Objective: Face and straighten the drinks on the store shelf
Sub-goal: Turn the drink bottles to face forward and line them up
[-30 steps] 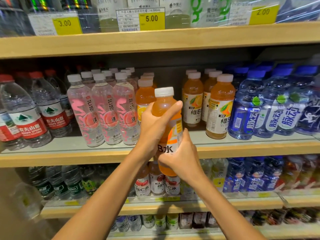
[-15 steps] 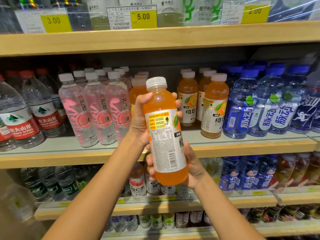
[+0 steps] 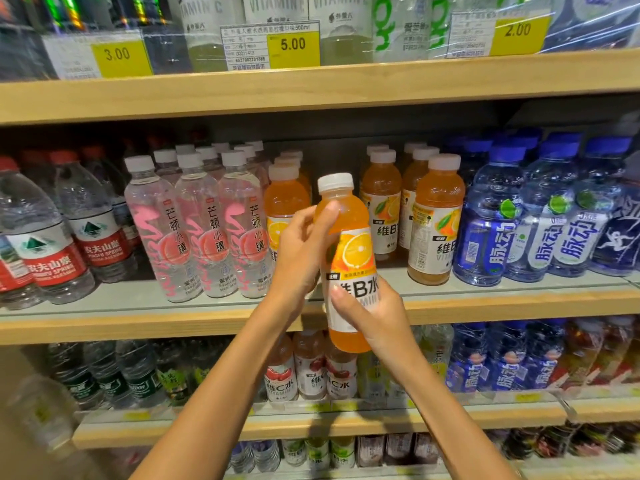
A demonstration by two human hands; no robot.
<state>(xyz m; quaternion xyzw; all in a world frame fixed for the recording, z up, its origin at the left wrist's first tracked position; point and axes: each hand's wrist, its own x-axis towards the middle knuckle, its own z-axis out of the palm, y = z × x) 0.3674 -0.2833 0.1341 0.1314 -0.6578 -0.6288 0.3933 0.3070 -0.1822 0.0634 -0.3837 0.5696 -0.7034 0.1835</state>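
Note:
I hold an orange vitamin drink bottle (image 3: 348, 244) with a white cap upright in front of the middle shelf (image 3: 173, 323). Its front label with the orange slice faces me. My left hand (image 3: 303, 251) grips the bottle's upper body from the left, fingertips on its shoulder. My right hand (image 3: 372, 317) grips the lower label from the right. On the shelf, one matching orange bottle (image 3: 285, 202) stands to the left of the held one and more orange bottles (image 3: 436, 220) stand to its right, with a gap between them behind the held bottle.
Pink-labelled clear bottles (image 3: 204, 226) and red-labelled water bottles (image 3: 45, 244) fill the shelf's left; blue bottles (image 3: 495, 230) fill its right. The upper shelf carries yellow price tags (image 3: 292, 46). Lower shelves (image 3: 311, 427) hold more drinks.
The bottle has been turned in my hands: half a second ago its back label faced me, now the front label does. It also stands more upright.

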